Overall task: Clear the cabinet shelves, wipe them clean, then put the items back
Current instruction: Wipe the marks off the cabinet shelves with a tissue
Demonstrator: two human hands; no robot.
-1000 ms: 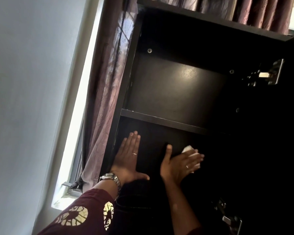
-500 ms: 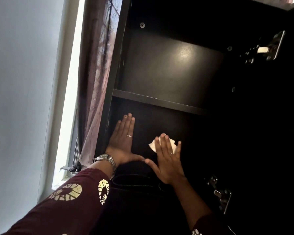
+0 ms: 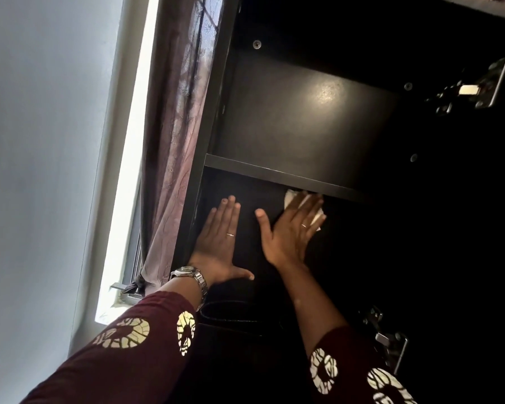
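Cabinet: dark, opened, seen at a tilt just beside the curtain; two compartments are divided by a shelf board.
Cloth: small, white and crumpled. It is pinned against the dark inner surface of the lower compartment, right up under the shelf board.
Right hand: fingers straight, palm pressed flat on the cloth; nothing is gripped.
Left hand: laid flat and relaxed on the same surface, near the left side wall, thumb out. It is judged to serve as a brace.
Surface: whether a back panel or a shelf face is being wiped cannot be told from this angle.
Step in hand: wiping is judged to be under way in the lower compartment; clearing is taken as done here, and putting back is not yet begun.
Next move: a stroke along the corner under the board is called for — with even pressure, so the cloth is not bunched — then the shadowed right side is to be covered.
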